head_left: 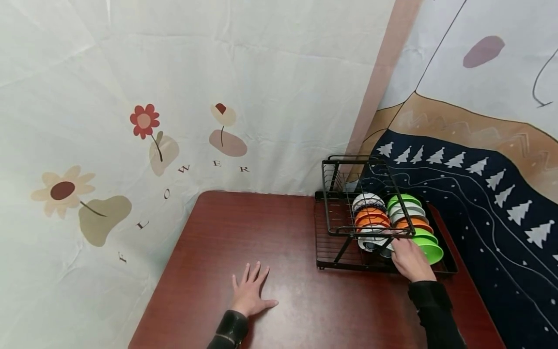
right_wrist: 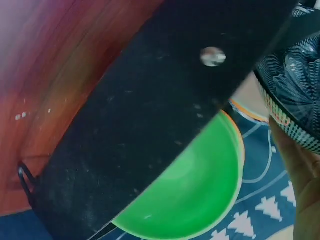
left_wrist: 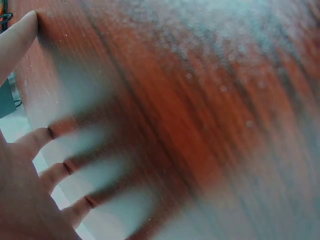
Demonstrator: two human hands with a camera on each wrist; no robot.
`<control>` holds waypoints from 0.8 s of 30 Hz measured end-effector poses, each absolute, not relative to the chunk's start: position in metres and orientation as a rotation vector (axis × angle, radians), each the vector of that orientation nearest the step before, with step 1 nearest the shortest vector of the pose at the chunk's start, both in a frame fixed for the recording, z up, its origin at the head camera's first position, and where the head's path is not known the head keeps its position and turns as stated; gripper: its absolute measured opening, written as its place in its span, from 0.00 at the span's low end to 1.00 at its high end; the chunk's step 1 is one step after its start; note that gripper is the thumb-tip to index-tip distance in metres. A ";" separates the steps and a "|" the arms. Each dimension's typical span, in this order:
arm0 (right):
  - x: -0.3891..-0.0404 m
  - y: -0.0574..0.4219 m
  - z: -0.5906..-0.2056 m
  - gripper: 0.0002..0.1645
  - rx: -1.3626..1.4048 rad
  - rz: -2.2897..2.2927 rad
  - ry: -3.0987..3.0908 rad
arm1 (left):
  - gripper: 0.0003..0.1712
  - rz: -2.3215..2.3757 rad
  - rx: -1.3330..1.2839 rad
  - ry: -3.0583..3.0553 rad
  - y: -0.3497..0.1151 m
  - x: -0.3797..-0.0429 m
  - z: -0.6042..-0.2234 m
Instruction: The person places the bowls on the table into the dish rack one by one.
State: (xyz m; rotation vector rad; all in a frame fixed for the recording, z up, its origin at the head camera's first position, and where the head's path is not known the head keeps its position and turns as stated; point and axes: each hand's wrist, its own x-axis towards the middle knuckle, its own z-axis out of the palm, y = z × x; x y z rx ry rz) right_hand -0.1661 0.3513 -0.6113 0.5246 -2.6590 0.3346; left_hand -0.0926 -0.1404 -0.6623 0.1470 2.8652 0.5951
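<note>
My left hand point(head_left: 250, 295) rests on the brown wooden table point(head_left: 244, 228) with its fingers spread, holding nothing. At the front of a black two-tier dish rack point(head_left: 348, 264), my right hand point(head_left: 411, 260) reaches in below the upper tier. In the right wrist view, its fingers point(right_wrist: 295, 165) grip the side of a dark patterned bowl point(right_wrist: 302, 92); the thumb is hidden. Just right of that hand, a green bowl point(head_left: 431, 252) stands tilted in the rack. Two rows of bowls stand on edge there, among them orange bowls point(head_left: 370, 220) and white bowls point(head_left: 368, 199).
The rack's upper wire basket point(head_left: 370, 231) overhangs the left row of bowls. A light fabric backdrop point(head_left: 279, 97) hangs behind the table, and a dark blue one with white trees point(head_left: 501, 252) runs along the right edge.
</note>
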 end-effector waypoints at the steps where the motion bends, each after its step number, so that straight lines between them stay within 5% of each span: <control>1: -0.169 0.351 -0.611 0.12 0.544 0.311 -2.678 | 0.61 0.593 0.149 2.865 -0.140 -0.093 -0.663; 9: -0.177 0.341 -0.610 0.24 0.565 0.158 -2.770 | 0.61 0.601 0.165 2.877 -0.140 -0.094 -0.665; 24: -0.184 0.346 -0.637 0.26 0.572 0.179 -2.561 | 0.61 0.594 0.156 2.862 -0.139 -0.093 -0.662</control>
